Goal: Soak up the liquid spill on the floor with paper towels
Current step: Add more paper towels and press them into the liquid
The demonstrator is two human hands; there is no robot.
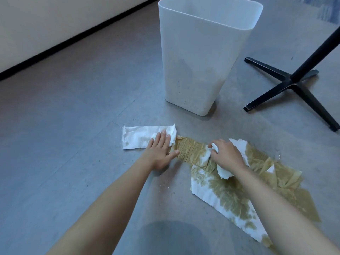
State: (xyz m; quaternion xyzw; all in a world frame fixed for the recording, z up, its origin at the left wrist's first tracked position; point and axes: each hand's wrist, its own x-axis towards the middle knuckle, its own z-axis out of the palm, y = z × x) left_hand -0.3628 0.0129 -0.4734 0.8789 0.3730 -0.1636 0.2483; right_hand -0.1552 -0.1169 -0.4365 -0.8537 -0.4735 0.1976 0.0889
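I see the left hand [161, 151] flat, fingers straight, pressing the right end of a mostly dry paper towel [139, 138] on the floor [73, 126]. The right hand [227, 153] curls round a white towel scrap [214, 147] — over brown-soaked sheets [220, 188] spreading near and right. A white bin [202, 61] stands beyond.

The scene is viewed from one wide-angle camera worn on the head, faced forward and down at the floor [64, 126]. The left hand [160, 151] and right hand [228, 153] are framed close, mid-picture; the bin [198, 61] is seen farther off.
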